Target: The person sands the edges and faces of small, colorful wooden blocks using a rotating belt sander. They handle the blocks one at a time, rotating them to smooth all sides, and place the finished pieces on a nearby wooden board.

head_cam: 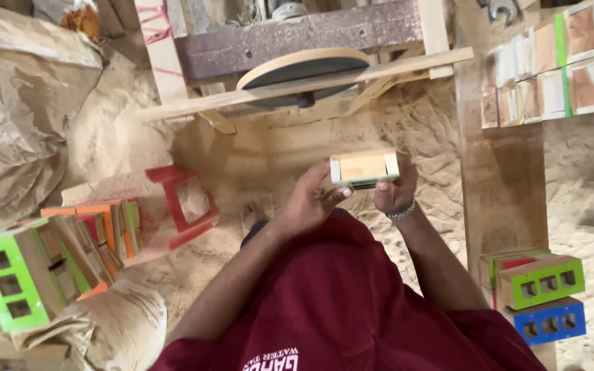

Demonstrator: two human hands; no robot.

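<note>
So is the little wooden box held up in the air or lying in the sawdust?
Held up: both hands, left and right, grip the wooden box above the sawdust floor.

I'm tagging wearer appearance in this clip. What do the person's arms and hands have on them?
Both forearms are bare, with no gloves. The right hand has a silvery metal bracelet at the wrist; the left hand wears nothing. Short maroon shirt sleeves cover the upper arms.
</note>
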